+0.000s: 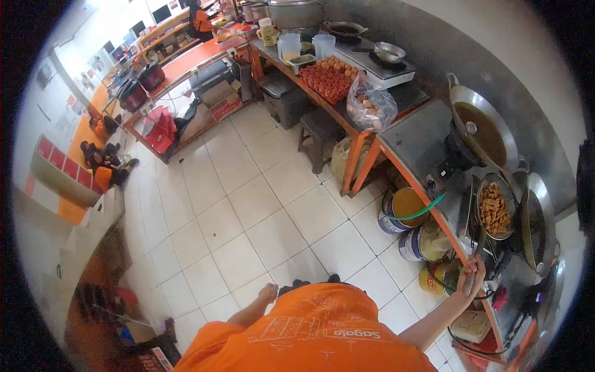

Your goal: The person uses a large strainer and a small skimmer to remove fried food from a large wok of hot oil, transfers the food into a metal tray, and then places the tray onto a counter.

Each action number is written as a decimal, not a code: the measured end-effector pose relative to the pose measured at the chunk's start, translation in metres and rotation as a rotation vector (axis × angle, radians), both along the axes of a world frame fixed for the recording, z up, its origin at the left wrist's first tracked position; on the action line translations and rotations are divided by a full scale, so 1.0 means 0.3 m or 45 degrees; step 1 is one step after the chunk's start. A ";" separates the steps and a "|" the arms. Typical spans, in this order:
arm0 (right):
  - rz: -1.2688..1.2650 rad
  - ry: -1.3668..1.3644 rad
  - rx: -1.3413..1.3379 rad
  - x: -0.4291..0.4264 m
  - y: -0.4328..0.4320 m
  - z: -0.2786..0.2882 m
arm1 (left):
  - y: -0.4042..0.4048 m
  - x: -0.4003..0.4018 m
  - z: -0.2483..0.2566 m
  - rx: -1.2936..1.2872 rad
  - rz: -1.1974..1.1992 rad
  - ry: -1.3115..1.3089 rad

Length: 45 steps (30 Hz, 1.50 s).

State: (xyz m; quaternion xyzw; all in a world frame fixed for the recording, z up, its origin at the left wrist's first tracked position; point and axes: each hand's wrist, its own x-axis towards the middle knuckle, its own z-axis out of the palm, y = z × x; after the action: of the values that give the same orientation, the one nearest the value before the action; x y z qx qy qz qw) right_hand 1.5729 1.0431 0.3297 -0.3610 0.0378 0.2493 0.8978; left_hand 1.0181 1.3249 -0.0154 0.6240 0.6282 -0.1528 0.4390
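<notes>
My right hand (pixel 471 274) grips the long handle of a skimmer strainer (pixel 482 239) at the right. Its round basket holds browned, crisp-looking fried pieces (pixel 495 208) and sits over the stove counter (pixel 409 128). Just right of the basket is a wide wok (pixel 534 223) with dark contents. Farther along the counter, a larger wok (pixel 509 149) contains brown oil, with a round metal utensil (pixel 471 128) in it. Down by my body, my left hand (pixel 268 294) hangs over the floor with its fingers curled; whether it holds anything is hidden.
Below the counter stand a bucket of yellowish-brown liquid (pixel 409 204) and a yellow bucket (pixel 431 281). Red egg trays (pixel 320 81) and a plastic bag of eggs (pixel 372 109) occupy the far table. A dark stool (pixel 318 135) juts onto the tiled floor (pixel 279 200). Several people are farther off.
</notes>
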 end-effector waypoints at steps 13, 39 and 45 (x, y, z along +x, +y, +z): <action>-0.053 0.077 -0.054 -0.057 0.039 0.027 | 0.118 -0.070 -0.188 0.202 0.061 -0.255; -0.010 -0.146 -0.114 -0.007 -0.036 -0.011 | 0.095 0.161 0.036 -0.002 -0.017 -0.237; 0.053 -0.097 0.002 -0.002 -0.044 -0.031 | 0.133 0.248 0.222 0.046 -0.039 -0.180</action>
State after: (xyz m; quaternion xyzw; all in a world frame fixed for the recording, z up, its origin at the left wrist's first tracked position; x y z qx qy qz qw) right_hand 1.5723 1.0299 0.3203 -0.3702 -0.0040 0.2542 0.8935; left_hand 1.0926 1.3648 0.0513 0.6506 0.5886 -0.1039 0.4684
